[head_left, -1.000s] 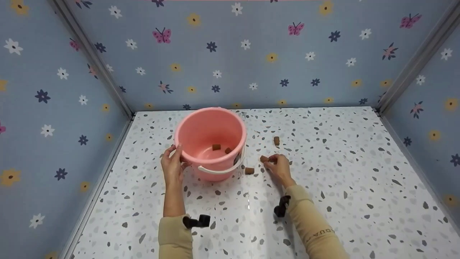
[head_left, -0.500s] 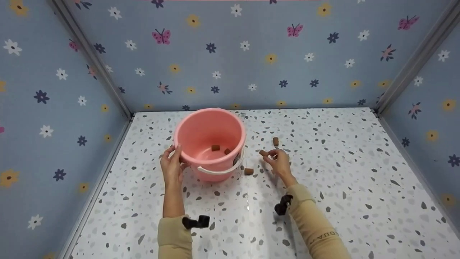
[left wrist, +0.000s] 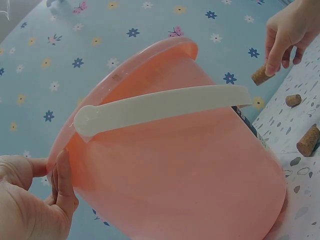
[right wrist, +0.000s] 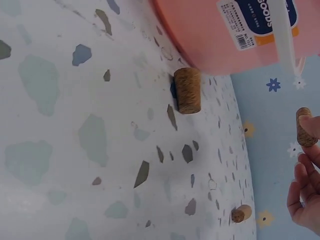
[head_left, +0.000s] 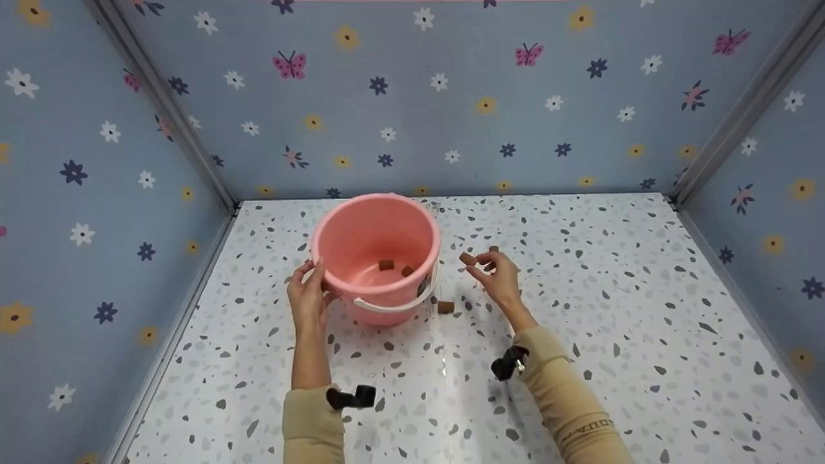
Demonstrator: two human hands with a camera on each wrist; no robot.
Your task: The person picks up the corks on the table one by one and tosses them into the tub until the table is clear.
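A pink bucket (head_left: 387, 306) with a white handle (head_left: 394, 308) stands on the speckled table. Two cork stoppers lie inside on its bottom, one of them a cork (head_left: 386, 265) near the middle. My left hand (head_left: 309, 298) grips the bucket's rim at the left, thumb over the edge and fingers beneath. Right of the bucket, my right hand (head_left: 501, 280) pinches a cork (head_left: 468, 259) between thumb and fingers, above the table. In the right wrist view, another cork (right wrist: 188, 91) lies close to the bucket's base. A further cork (right wrist: 241, 214) lies farther back, partly hidden by the hand in the head view.
The white speckled table (head_left: 612, 335) is bounded by blue flowered panels, with a back panel (head_left: 451, 96) behind the bucket and side panels left and right. A seam runs down the table's middle. Each sleeve carries a black camera mount (head_left: 353, 396).
My right hand has lifted the cork off the table and moved it up, away from me and slightly left. The left hand and bucket stay put.
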